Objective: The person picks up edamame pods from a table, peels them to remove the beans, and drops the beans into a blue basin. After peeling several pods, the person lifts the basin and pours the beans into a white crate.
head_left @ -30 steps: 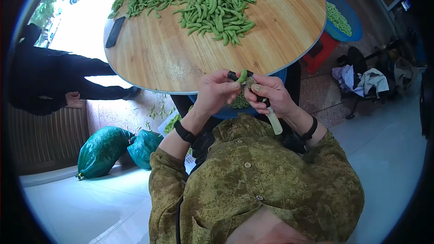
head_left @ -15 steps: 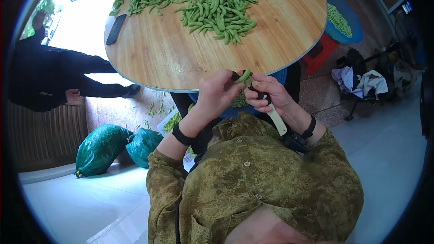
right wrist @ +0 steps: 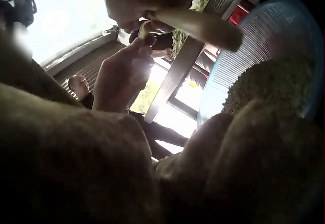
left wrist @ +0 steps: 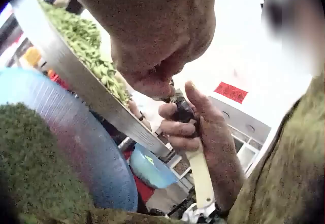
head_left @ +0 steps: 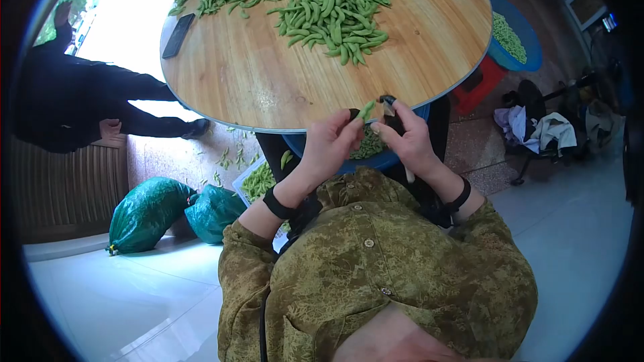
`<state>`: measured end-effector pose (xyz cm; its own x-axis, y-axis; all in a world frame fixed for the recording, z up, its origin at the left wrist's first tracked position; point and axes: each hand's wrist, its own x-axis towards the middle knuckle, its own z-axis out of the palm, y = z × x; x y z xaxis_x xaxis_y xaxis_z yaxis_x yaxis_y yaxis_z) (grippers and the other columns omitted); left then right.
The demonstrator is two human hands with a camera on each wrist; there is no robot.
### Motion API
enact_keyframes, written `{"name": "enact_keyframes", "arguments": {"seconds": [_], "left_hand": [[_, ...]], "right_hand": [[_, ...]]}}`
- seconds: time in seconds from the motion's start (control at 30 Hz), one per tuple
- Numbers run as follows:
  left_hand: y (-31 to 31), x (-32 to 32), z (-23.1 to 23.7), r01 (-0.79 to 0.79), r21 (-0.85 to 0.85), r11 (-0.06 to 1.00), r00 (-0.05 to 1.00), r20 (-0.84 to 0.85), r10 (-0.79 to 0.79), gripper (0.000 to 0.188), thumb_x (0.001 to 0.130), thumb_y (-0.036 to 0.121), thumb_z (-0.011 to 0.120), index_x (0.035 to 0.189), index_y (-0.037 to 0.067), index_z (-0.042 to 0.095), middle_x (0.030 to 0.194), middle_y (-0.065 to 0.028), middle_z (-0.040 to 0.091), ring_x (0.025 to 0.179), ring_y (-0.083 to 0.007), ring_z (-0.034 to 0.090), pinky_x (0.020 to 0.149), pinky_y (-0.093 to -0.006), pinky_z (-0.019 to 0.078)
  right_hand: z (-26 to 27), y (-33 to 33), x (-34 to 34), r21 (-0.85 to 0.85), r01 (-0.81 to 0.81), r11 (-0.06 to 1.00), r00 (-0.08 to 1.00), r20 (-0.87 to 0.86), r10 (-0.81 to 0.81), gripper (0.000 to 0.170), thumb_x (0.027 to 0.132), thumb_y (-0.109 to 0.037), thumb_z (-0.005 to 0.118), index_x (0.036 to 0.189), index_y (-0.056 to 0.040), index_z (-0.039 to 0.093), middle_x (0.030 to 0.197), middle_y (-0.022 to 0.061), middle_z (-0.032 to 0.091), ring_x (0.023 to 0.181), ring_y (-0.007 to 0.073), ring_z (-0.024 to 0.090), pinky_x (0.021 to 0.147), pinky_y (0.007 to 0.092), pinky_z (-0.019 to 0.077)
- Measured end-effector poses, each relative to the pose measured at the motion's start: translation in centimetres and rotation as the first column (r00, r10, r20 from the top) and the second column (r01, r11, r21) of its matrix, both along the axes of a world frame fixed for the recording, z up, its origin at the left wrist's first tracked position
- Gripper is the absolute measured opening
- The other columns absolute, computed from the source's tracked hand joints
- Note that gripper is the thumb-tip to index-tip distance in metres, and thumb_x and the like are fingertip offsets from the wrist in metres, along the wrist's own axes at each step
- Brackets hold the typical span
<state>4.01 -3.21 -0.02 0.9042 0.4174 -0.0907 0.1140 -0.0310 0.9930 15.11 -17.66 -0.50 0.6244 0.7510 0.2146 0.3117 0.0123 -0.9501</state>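
L hand pinches a green pod btwn thumb and fingers, its tip pointing away from the wearer. R hand is closed round a tool w/ a pale handle — fingers curled about its dark upper part, thumb up near the pod, handle sticking out below the palm. Exact shape of the tool's working end: can't tell, too small and blurred. The two hands are close together, just off the near edge of the round table, above a blue basin w/ a heap of small green beans in it. The pod is in the L fingers, near the tool end; can't tell if the two touch.

Big pile of pods lies on the far side of the tabletop, w/ a dark flat object near the L edge.

R of the table, a 2nd blue basin holds shelled beans, w/ a red stool beside it. Cloths hang farther R. On the L side: crate w/ pods, two green bags on the floor, and a person in dark clothes beyond. Dark band on the L wrist, another on the R; sleeves are patterned olive-brown.
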Motion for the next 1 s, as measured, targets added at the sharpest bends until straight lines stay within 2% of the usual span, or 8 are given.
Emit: {"name": "enact_keyframes", "arguments": {"seconds": [0.03,0.1,0.2,0.4,0.6,0.77,0.83,1.0], "left_hand": [[-0.3,-0.2,0.0,0.0,-0.005,1.0,1.0,-0.005,0.0,0.016,0.093,0.012,0.054,0.084,0.001,0.061,0.068,-0.002,0.061,0.053,-0.0048,0.053,0.044,-0.0198,0.0408],[-0.5,-0.3,0.1,0.024,0.19,0.982,0.998,0.045,-0.033,0.013,0.092,0.01,0.055,0.085,0.0,0.06,0.068,-0.0036,0.061,0.053,-0.0064,0.053,0.046,-0.0218,0.0413],[-0.4,-0.5,-1.3,0.001,0.423,0.906,0.985,0.154,-0.072,0.009,0.09,0.006,0.056,0.086,-0.002,0.058,0.066,-0.0056,0.06,0.053,-0.0086,0.053,0.048,-0.0243,0.0422],[-1.4,-0.8,-0.9,0.011,0.479,0.878,0.983,0.156,-0.098,0.009,0.088,0.003,0.056,0.081,-0.003,0.056,0.064,-0.0078,0.058,0.056,-0.0099,0.054,0.05,-0.0258,0.0433],[-1.8,-0.5,-1.7,-0.025,0.524,0.852,0.973,0.207,-0.099,0.009,0.086,0.006,0.058,0.082,-0.002,0.057,0.063,-0.0053,0.058,0.054,-0.0081,0.053,0.049,-0.0244,0.0427],[-1.3,-0.4,-1.6,-0.032,0.008,0.999,0.999,0.016,0.032,0.01,0.086,0.008,0.055,0.088,0.0,0.061,0.065,-0.0002,0.059,0.051,-0.0048,0.053,0.043,-0.0188,0.0403],[-1.2,-0.3,-1.9,-0.047,-0.076,0.996,0.998,-0.035,0.045,0.01,0.079,0.001,0.051,0.084,-0.005,0.058,0.06,-0.0082,0.056,0.058,-0.0101,0.056,0.051,-0.0275,0.0435],[-2.0,-0.2,-4.2,-0.071,0.186,0.98,0.996,0.061,0.061,0.01,0.076,-0.003,0.048,0.082,-0.004,0.055,0.065,-0.0185,0.056,0.064,-0.0299,0.06,0.058,-0.036,0.0455]], "right_hand": [[-0.2,0.3,0.1,-0.005,0.0,1.0,1.0,-0.005,0.0,0.033,0.083,-0.012,0.068,0.109,0.0029,0.053,0.08,0.0031,0.056,0.063,0.0116,0.054,0.054,0.0252,0.0439],[-0.3,1.1,0.5,0.027,0.051,0.998,0.952,0.302,-0.056,0.034,0.079,-0.007,0.069,0.107,0.0031,0.054,0.078,0.0067,0.056,0.069,0.0172,0.057,0.061,0.0294,0.0458],[0.1,1.1,0.6,-0.021,0.012,1.0,0.922,0.388,-0.003,0.03,0.076,-0.004,0.068,0.103,0.0023,0.054,0.078,0.0119,0.054,0.066,0.0233,0.056,0.059,0.0321,0.045],[-0.2,1.2,1.4,-0.036,-0.043,0.998,0.863,0.503,0.056,0.027,0.074,-0.004,0.064,0.097,0.0029,0.052,0.079,0.0192,0.053,0.07,0.0389,0.056,0.061,0.0414,0.0462],[-0.8,1.4,2.1,-0.076,0.001,0.997,0.85,0.525,0.039,0.018,0.076,-0.006,0.062,0.086,0.0011,0.049,0.075,0.0195,0.052,0.069,0.0406,0.055,0.058,0.043,0.044],[0.1,1.0,2.0,-0.098,-0.067,0.993,0.882,0.46,0.105,0.019,0.074,-0.006,0.063,0.083,0.0006,0.048,0.073,0.0188,0.05,0.067,0.0399,0.054,0.056,0.0429,0.0429],[0.0,1.3,1.8,-0.051,-0.155,0.987,0.822,0.547,0.158,0.02,0.075,-0.002,0.065,0.085,0.0002,0.047,0.073,0.0165,0.047,0.065,0.0358,0.052,0.056,0.0381,0.0409],[-0.5,1.0,0.9,-0.091,-0.228,0.969,0.777,0.583,0.238,0.022,0.072,-0.003,0.063,0.085,0.0007,0.045,0.076,0.0176,0.047,0.069,0.0374,0.054,0.057,0.0413,0.0436]]}}
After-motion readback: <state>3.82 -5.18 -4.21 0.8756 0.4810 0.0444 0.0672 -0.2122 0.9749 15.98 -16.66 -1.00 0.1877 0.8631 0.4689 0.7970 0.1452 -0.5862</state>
